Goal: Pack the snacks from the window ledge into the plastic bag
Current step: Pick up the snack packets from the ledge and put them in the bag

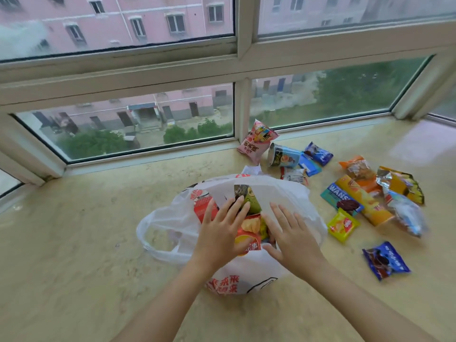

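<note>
A white plastic bag [172, 233] with red print lies on the beige stone ledge [74, 243], its mouth towards me and several snack packs inside, among them a red chip pack [248, 233]. My left hand [222, 230] lies flat with straight fingers on the packs in the bag's mouth. My right hand [291, 233] presses flat on the bag's right side, fingers spread. Loose snacks lie to the right: a pink pack [256, 141] against the window frame, a blue cup [283, 155], a yellow sachet [343, 224], a blue cookie pack [385, 260].
More snacks sit at the right: a long orange tube [362, 198], a teal chocolate box [333, 196], crumpled foil wrappers [399, 183]. The window frame [240, 112] bounds the ledge at the back.
</note>
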{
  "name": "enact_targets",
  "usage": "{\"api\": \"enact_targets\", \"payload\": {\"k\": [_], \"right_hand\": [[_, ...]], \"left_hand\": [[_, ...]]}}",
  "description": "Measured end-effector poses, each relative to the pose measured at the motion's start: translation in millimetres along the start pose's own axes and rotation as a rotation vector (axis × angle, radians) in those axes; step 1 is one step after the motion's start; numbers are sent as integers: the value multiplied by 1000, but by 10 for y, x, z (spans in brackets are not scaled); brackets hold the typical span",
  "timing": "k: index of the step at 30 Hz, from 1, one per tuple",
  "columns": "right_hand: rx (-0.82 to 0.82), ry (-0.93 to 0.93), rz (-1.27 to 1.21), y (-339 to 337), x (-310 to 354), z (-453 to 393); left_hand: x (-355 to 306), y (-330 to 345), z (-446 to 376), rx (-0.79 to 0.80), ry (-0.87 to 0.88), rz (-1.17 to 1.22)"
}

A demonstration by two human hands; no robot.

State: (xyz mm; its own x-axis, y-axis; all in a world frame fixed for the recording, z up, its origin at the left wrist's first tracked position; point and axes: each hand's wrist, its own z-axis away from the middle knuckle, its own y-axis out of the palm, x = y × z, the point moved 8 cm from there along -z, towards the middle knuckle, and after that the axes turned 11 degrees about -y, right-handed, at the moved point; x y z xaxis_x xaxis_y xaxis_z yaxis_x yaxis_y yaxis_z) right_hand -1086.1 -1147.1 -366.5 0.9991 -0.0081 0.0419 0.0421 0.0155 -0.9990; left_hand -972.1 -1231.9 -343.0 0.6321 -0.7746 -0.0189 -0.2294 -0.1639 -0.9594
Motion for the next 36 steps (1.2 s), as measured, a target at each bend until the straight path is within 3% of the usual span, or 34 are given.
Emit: {"api": "enact_targets", "payload": {"k": [5, 13, 22, 30, 36], "right_hand": [[-153, 45, 49, -451, -58, 205], [-159, 299, 59, -539, -950, 817], [27, 498, -47, 132, -1965, 1579], [145, 526, -106, 979, -2389, 1991], [248, 635, -180, 1668, -2602, 2282]], "left_hand": [[-230, -234, -119, -16, -49, 18], [-1124, -304, -685, -49, 68, 58], [-2529, 526, -816, 205, 179, 129], [-3055, 1476, -801, 361, 184, 78], [-3347, 2188, -789, 411, 289, 51]]}}
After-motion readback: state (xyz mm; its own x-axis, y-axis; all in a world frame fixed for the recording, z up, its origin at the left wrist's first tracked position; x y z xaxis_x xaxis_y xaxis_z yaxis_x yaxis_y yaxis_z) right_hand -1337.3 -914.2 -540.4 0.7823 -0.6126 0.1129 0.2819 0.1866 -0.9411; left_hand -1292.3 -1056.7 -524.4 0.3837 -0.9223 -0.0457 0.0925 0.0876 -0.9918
